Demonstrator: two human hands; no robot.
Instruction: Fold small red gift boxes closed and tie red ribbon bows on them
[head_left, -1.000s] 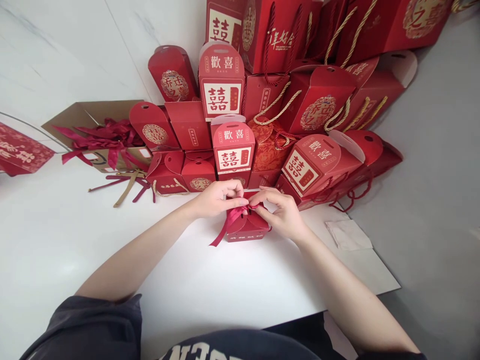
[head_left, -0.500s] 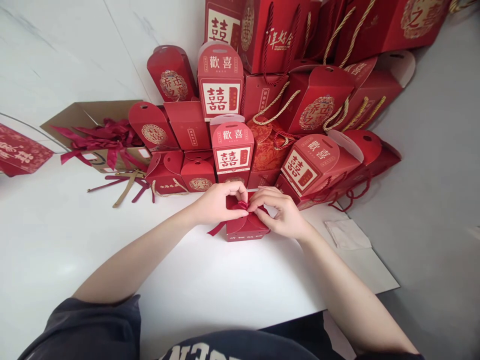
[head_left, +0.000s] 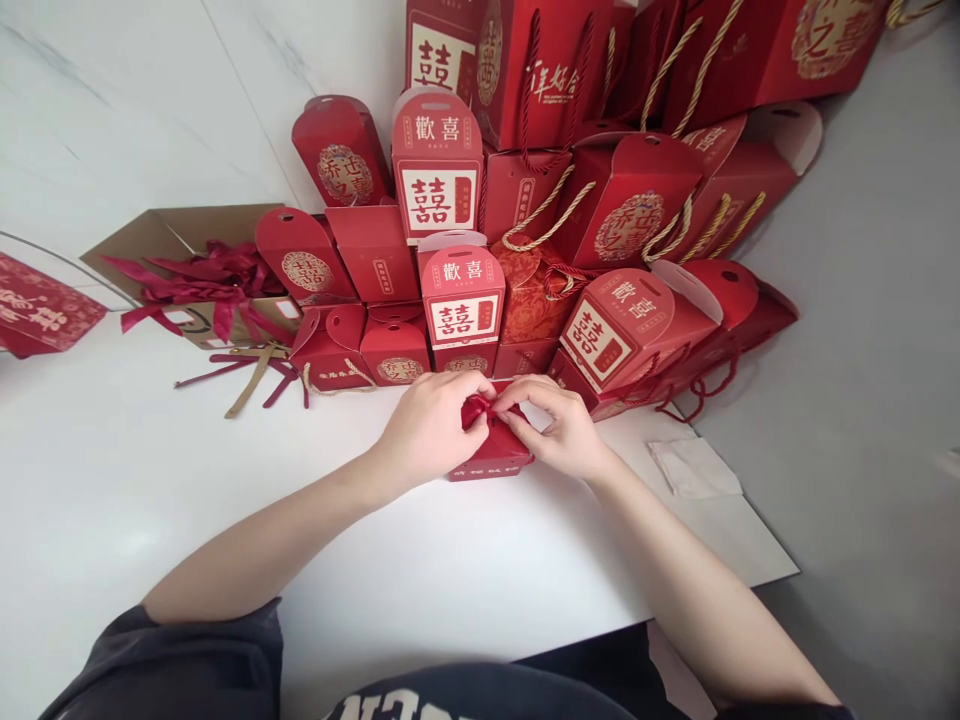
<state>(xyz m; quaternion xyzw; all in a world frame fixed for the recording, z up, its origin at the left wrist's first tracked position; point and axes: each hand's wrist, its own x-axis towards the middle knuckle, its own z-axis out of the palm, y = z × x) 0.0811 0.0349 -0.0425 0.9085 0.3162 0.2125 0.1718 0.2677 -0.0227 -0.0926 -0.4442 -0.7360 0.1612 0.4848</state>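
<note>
Here, I see the small box on the table, ribbon on its top, presumably to keep the flaps together. Above the box, the right hand pinches ribbon, fingertips almost meeting; the left hand curls around it, how tightly I cannot tell.

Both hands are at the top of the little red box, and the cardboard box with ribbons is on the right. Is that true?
No, the head view shows the cardboard box with ribbons on the left. The left hand and right hand are at the top of the little red box.
</note>
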